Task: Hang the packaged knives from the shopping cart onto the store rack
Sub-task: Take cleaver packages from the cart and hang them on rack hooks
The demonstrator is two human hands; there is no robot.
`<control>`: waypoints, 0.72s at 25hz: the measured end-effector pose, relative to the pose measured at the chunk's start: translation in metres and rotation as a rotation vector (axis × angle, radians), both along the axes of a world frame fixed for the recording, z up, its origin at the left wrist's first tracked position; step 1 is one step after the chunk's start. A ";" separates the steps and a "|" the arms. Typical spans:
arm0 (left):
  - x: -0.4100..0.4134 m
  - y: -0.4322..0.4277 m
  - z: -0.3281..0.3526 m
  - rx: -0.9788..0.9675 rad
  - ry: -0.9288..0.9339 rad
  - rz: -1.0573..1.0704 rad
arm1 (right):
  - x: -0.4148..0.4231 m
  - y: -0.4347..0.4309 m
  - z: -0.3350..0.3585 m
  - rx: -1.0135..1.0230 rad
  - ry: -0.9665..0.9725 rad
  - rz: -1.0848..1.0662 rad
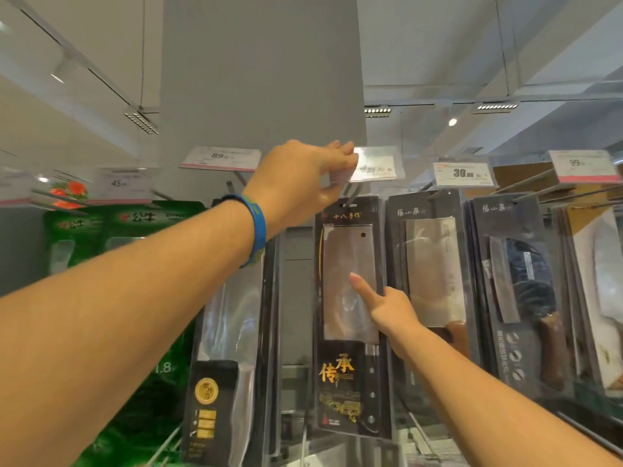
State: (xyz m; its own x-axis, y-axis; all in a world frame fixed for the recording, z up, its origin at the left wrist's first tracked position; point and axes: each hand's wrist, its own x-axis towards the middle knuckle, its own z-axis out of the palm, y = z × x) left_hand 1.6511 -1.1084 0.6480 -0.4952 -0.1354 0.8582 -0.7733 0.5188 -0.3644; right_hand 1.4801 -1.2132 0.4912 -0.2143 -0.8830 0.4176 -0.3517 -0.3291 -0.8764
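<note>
A packaged cleaver point(350, 318) in a black card with gold characters hangs on the rack's hook at the centre. My left hand point(303, 176), with a blue wristband, reaches up and pinches the clear price tag holder point(374, 165) above that hook. My right hand point(387, 305) touches the front of the cleaver's blister with its extended forefinger, while its other fingers are curled. The hook itself is mostly hidden behind my left hand.
More packaged knives hang to the right point(435, 274) point(519, 298) and lower left point(219, 382). Green packages point(135, 230) hang at the left. Price tags point(463, 173) point(220, 158) line the hook ends. A grey pillar point(263, 79) rises behind the rack.
</note>
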 end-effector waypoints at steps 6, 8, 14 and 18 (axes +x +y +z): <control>0.018 -0.008 -0.078 -0.067 0.107 0.013 | -0.004 0.002 -0.008 -0.060 0.041 -0.042; 0.032 -0.011 -0.107 0.027 0.183 -0.002 | -0.008 0.004 -0.013 -0.067 0.072 -0.065; 0.078 -0.029 -0.159 0.173 0.563 0.024 | -0.014 0.010 -0.035 -0.119 0.134 -0.177; 0.102 -0.044 -0.156 0.219 0.641 0.034 | -0.004 0.024 -0.022 -0.442 0.161 -0.379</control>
State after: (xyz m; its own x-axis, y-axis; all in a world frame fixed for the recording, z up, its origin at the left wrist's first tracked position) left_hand 1.7533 -1.1521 0.4921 0.1099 -0.3464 0.9316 -0.8186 0.5001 0.2825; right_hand 1.4763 -1.1896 0.4688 -0.3844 -0.4927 0.7807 -0.6323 -0.4756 -0.6115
